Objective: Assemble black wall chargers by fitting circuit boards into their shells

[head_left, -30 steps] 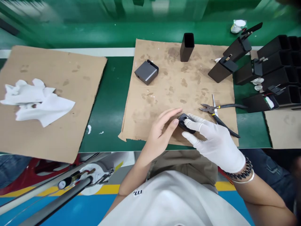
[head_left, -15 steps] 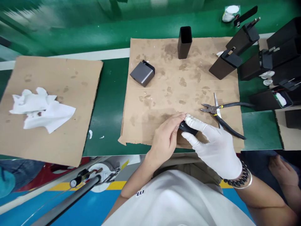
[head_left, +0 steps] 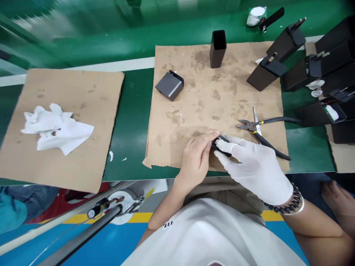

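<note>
My bare left hand (head_left: pixel 197 157) is closed along the left side of a black charger (head_left: pixel 222 147) at the front edge of the cardboard. Its body is mostly hidden between the hands; a small metal glint shows on its top. My right hand (head_left: pixel 253 166), in a white glove, presses its fingertips and thumb on the charger from the right. Just right of the glove lie diagonal cutters (head_left: pixel 251 126) with black grips, crossing a thin silver tool (head_left: pixel 257 122). A grey charger (head_left: pixel 169 86) lies farther off to the left. An open, hollow black case (head_left: pixel 217 50) stands upright at the back.
The cardboard sheet (head_left: pixel 191 111) is stained. Several black chargers with plug prongs (head_left: pixel 266 72) crowd the right. A white-wrapped part (head_left: pixel 256 16) lies at the back. On another cardboard sheet (head_left: pixel 83 168) at left is crumpled white paper (head_left: pixel 66 133). Another person's arm (head_left: pixel 337 199) shows at lower right.
My right fingers have drawn closer together and moved over the top of the charger. My left hand keeps its grip. The view has shifted slightly.
</note>
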A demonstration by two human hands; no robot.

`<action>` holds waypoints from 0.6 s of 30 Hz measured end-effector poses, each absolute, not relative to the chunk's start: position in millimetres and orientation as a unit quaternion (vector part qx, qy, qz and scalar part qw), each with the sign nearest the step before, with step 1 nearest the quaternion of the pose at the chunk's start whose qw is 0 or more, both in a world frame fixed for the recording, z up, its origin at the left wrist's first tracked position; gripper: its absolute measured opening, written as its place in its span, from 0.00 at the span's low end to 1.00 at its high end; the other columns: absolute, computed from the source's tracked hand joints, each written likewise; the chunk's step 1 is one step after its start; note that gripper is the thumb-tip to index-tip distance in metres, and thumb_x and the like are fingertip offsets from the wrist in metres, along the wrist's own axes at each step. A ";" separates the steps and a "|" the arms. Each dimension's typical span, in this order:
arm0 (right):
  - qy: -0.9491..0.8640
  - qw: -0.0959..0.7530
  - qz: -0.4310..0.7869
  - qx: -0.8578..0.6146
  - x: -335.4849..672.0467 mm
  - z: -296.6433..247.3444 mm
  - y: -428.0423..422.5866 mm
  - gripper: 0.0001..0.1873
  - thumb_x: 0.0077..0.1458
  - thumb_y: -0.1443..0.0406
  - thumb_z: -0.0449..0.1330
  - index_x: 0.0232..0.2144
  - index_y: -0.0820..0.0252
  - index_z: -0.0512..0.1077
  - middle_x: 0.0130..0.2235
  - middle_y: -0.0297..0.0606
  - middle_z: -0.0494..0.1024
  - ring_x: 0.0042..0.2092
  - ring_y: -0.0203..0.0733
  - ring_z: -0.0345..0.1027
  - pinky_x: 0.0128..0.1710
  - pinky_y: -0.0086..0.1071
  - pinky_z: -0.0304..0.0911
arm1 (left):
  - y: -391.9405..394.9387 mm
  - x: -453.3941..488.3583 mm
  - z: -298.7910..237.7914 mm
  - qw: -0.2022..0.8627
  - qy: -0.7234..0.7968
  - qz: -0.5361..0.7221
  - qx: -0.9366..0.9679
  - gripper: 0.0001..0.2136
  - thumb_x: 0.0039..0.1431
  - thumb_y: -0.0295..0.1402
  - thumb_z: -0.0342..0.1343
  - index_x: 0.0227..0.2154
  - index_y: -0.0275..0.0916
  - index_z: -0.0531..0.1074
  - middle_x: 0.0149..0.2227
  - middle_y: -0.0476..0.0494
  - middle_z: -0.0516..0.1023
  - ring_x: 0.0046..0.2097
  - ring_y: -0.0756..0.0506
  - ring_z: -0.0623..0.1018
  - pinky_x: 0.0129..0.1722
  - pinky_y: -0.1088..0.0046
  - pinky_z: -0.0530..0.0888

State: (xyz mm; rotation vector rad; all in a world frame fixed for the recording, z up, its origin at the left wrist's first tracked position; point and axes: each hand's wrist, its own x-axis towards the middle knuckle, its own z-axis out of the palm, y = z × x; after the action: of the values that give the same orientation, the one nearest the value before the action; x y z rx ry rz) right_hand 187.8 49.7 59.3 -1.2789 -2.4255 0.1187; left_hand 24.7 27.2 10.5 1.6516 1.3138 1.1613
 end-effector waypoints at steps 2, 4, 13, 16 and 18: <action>-0.870 0.170 0.044 -0.460 188.7 62.6 52.4 0.13 0.63 0.70 0.58 0.45 0.57 0.80 0.43 0.38 0.87 0.29 0.40 0.79 0.25 0.31 0.63 | 25.1 24.2 9.0 0.378 0.521 0.484 0.593 0.15 0.77 0.33 0.43 0.54 0.45 0.75 0.55 0.43 0.83 0.60 0.44 0.81 0.61 0.61 0.77; -0.873 0.154 0.027 -0.461 189.7 66.0 53.6 0.11 0.62 0.69 0.58 0.42 0.55 0.81 0.40 0.36 0.87 0.26 0.40 0.77 0.23 0.32 0.61 | 23.0 22.7 7.6 0.377 0.538 0.536 0.531 0.14 0.77 0.34 0.45 0.53 0.44 0.75 0.53 0.42 0.83 0.56 0.44 0.83 0.59 0.62 0.79; -0.852 0.205 0.042 -0.480 191.3 57.9 54.8 0.11 0.65 0.67 0.59 0.43 0.55 0.81 0.42 0.37 0.86 0.31 0.41 0.78 0.27 0.33 0.63 | 21.4 19.0 4.7 0.320 0.583 0.583 0.467 0.09 0.74 0.36 0.51 0.49 0.42 0.74 0.46 0.44 0.84 0.47 0.46 0.86 0.52 0.66 0.81; -0.864 0.170 0.049 -0.472 191.3 57.6 58.3 0.08 0.64 0.67 0.59 0.41 0.54 0.80 0.36 0.35 0.85 0.31 0.42 0.77 0.28 0.33 0.62 | 20.9 18.7 3.3 0.319 0.590 0.566 0.479 0.09 0.74 0.36 0.52 0.48 0.41 0.74 0.45 0.43 0.84 0.48 0.46 0.85 0.52 0.67 0.81; -0.864 0.180 0.019 -0.471 190.3 63.6 56.7 0.09 0.65 0.67 0.58 0.39 0.54 0.80 0.35 0.35 0.85 0.31 0.42 0.77 0.27 0.34 0.61 | 20.4 18.5 2.6 0.323 0.590 0.563 0.480 0.08 0.74 0.36 0.53 0.47 0.41 0.75 0.45 0.43 0.84 0.48 0.46 0.85 0.52 0.67 0.81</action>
State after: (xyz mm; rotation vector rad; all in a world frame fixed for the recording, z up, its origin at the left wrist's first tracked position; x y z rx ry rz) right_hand 190.3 56.7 63.6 -1.3303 -2.4405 0.0547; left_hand 18.5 20.4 2.6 1.2591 1.5485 1.4781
